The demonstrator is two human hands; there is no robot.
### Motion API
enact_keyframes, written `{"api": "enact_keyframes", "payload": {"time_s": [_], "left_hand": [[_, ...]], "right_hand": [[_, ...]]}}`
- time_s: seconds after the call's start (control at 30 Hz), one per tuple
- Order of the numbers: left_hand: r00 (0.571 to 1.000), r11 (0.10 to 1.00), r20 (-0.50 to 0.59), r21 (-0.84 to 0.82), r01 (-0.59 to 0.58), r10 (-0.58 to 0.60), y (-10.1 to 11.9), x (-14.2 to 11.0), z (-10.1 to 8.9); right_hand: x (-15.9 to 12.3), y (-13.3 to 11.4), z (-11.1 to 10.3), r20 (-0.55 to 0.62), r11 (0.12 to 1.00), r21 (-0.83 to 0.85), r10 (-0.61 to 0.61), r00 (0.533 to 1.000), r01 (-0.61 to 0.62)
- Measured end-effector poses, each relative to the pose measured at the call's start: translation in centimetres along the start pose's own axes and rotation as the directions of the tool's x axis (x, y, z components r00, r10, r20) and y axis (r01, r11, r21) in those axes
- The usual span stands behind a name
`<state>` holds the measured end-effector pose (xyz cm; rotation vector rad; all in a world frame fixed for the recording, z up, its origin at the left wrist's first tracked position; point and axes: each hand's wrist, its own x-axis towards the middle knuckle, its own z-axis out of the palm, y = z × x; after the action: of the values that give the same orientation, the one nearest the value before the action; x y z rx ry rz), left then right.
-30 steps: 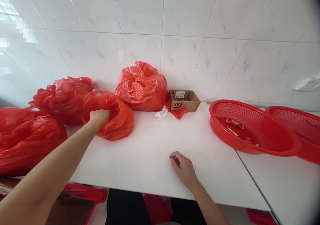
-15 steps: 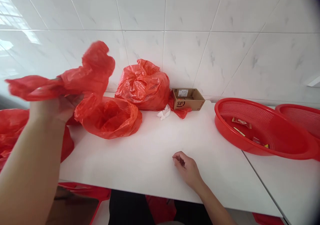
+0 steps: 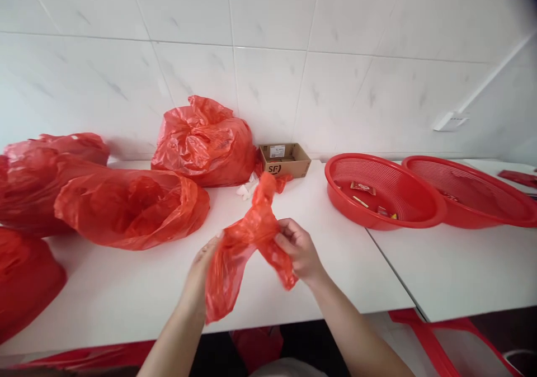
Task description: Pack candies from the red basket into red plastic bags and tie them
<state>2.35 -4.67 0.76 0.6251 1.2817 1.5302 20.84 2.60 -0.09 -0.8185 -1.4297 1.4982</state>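
A thin red plastic bag (image 3: 254, 229) hangs crumpled between my two hands, above the white table in front of me. My left hand (image 3: 205, 257) grips its left side, fingers partly hidden by the plastic. On the other side, my right hand (image 3: 298, 248) pinches the bag between thumb and fingers. Two loose ends droop toward the table's front edge, and a narrow twisted part points up and away. To the left lies an opened red bag (image 3: 134, 212) with more red plastic inside.
A full red bag (image 3: 203, 142) leans against the tiled wall, beside a small cardboard box (image 3: 293, 167) and crumpled white tissue (image 3: 248, 188). At right stand two red baskets, the nearer basket (image 3: 348, 209) holding several small wrapped items. More red bags (image 3: 25, 276) sit far left.
My left hand has brought the red plastic bag from the left down to the middle. My right hand has lifted off the table and taken hold of it. The view has turned right.
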Motion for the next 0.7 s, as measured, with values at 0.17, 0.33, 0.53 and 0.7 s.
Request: {"api": "enact_keyframes", "payload": {"time_s": [0.17, 0.33, 0.53, 0.7], "left_hand": [[0.995, 0.992, -0.084, 0.113, 0.056, -0.046, 0.3, 1.7, -5.3], [0.914, 0.912, -0.254, 0.344, -0.222, 0.318, 1.0, 0.4, -3.8], [0.700, 0.000, 0.471, 0.830, -0.558, 0.537, -2.9, -1.0, 2.8], [0.843, -0.164, 0.366, 0.931, -0.327, 0.394, -4.5, 4.6, 0.1]], "right_hand": [[-0.1, 0.2, -5.7, -0.183, 0.998, -0.017, 0.059, 0.981, -0.063], [-0.2, 0.5, -5.2, -0.230, 0.998, 0.053, 0.041, 0.972, -0.030], [-0.7, -0.2, -2.2, -0.144, 0.997, 0.017, 0.073, 0.987, -0.071], [-1.6, -0.8, -4.9, 0.007, 0.991, -0.024, 0.132, 0.991, -0.131]]}}
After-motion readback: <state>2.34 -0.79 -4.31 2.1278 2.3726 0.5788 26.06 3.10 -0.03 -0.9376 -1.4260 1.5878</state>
